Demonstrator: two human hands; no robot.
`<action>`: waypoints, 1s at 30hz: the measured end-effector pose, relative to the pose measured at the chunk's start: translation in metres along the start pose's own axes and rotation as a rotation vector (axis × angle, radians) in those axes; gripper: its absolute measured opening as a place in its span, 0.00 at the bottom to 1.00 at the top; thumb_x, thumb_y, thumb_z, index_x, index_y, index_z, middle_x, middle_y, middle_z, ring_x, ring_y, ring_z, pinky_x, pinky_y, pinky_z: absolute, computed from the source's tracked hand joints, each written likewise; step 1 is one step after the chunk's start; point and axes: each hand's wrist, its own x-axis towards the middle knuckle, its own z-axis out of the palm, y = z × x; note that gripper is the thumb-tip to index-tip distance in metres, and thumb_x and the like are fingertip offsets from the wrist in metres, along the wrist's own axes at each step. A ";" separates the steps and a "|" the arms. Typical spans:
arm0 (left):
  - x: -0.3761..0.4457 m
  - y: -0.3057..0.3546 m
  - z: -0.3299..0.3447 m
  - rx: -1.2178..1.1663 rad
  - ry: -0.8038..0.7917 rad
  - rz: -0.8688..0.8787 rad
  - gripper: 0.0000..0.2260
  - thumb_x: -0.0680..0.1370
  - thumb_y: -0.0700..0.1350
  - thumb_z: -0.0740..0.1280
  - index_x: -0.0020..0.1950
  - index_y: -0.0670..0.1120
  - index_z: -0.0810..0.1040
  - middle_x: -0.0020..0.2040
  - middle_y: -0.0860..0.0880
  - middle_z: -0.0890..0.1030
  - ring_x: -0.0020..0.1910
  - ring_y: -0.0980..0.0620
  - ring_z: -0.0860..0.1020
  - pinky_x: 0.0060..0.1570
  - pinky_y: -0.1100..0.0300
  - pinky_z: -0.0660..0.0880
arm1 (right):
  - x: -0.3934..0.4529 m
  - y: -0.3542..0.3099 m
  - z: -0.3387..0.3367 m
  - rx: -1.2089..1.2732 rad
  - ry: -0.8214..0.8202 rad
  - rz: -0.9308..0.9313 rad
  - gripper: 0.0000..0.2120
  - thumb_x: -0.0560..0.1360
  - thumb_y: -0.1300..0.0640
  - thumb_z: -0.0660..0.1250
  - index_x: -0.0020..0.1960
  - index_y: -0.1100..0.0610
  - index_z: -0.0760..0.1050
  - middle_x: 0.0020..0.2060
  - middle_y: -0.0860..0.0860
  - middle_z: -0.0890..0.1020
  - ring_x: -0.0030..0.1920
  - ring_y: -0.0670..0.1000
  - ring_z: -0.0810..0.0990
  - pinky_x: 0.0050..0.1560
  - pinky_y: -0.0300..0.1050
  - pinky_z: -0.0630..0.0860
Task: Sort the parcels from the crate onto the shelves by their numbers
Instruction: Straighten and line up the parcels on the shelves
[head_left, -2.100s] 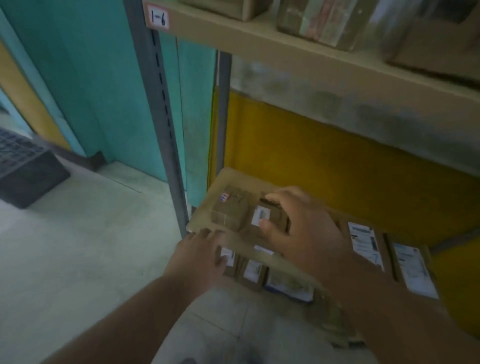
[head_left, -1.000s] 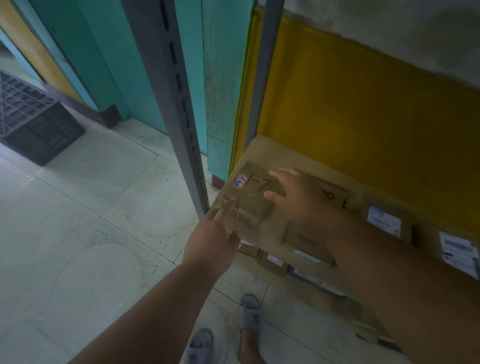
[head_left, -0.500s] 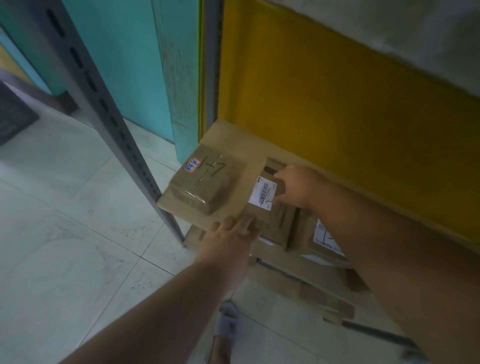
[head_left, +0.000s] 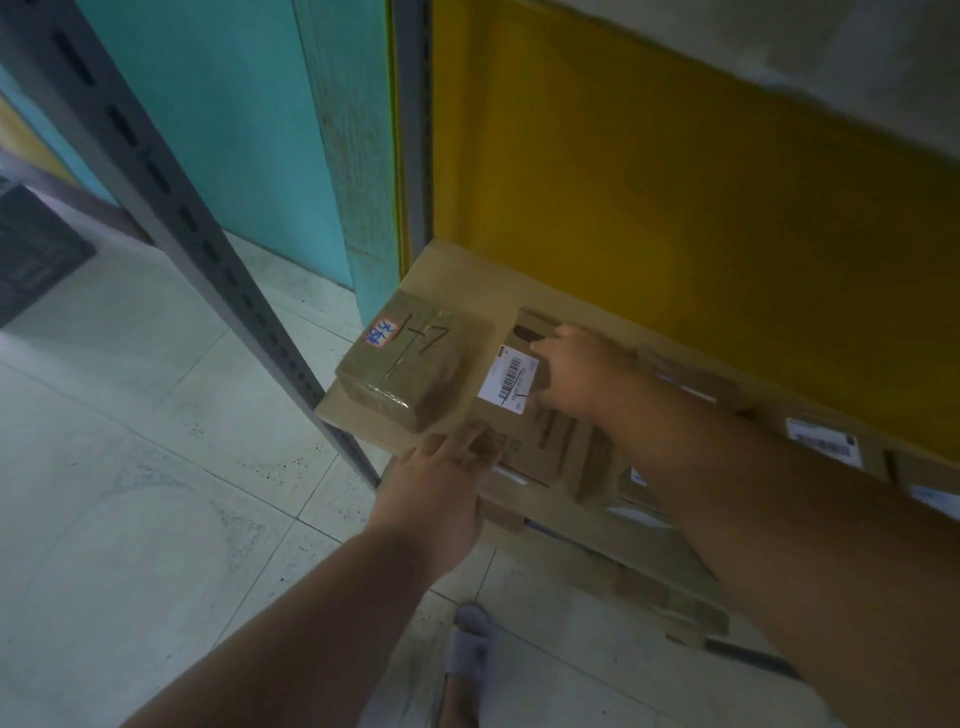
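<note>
A taped brown parcel (head_left: 415, 366) marked "1-7" lies at the left end of a low cardboard-lined shelf (head_left: 457, 275). Right beside it lies a flat cardboard box (head_left: 540, 441) with a white barcode label (head_left: 509, 378). My right hand (head_left: 576, 371) rests on top of this box, fingers curled at its far edge and label. My left hand (head_left: 441, 486) touches the box's near left corner with straight fingers. More labelled parcels (head_left: 821, 444) line the shelf to the right, partly hidden by my right arm.
A grey slotted upright (head_left: 208, 244) stands left of the shelf. A yellow wall (head_left: 675, 197) backs it, with a teal wall (head_left: 234, 130) further left. A dark crate (head_left: 31, 249) sits on the tiled floor at far left. Lower parcels (head_left: 670, 592) and my slippered foot (head_left: 470, 649) are below.
Both hands left the "1-7" parcel, which now lies on the shelf's left end, and went to the labelled box beside it. The view has closed in on the shelf.
</note>
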 end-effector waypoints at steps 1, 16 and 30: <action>-0.001 -0.001 -0.001 0.002 -0.003 0.000 0.26 0.79 0.49 0.60 0.78 0.57 0.62 0.81 0.53 0.54 0.74 0.47 0.62 0.70 0.51 0.65 | -0.001 -0.001 0.000 0.017 0.003 0.001 0.36 0.72 0.40 0.73 0.75 0.51 0.68 0.76 0.57 0.65 0.74 0.61 0.65 0.70 0.55 0.69; 0.030 0.041 -0.039 -0.078 -0.065 0.274 0.17 0.79 0.43 0.60 0.68 0.52 0.74 0.65 0.50 0.75 0.64 0.47 0.73 0.59 0.49 0.75 | -0.173 0.034 0.027 0.400 0.274 0.394 0.25 0.78 0.50 0.68 0.74 0.55 0.71 0.71 0.53 0.72 0.69 0.55 0.72 0.66 0.48 0.70; 0.087 0.094 -0.036 -0.269 -0.089 0.265 0.21 0.76 0.48 0.71 0.69 0.56 0.75 0.58 0.52 0.83 0.54 0.49 0.81 0.51 0.53 0.79 | -0.182 0.038 0.072 0.493 0.309 0.438 0.23 0.78 0.46 0.67 0.71 0.52 0.74 0.74 0.52 0.69 0.74 0.54 0.63 0.76 0.49 0.61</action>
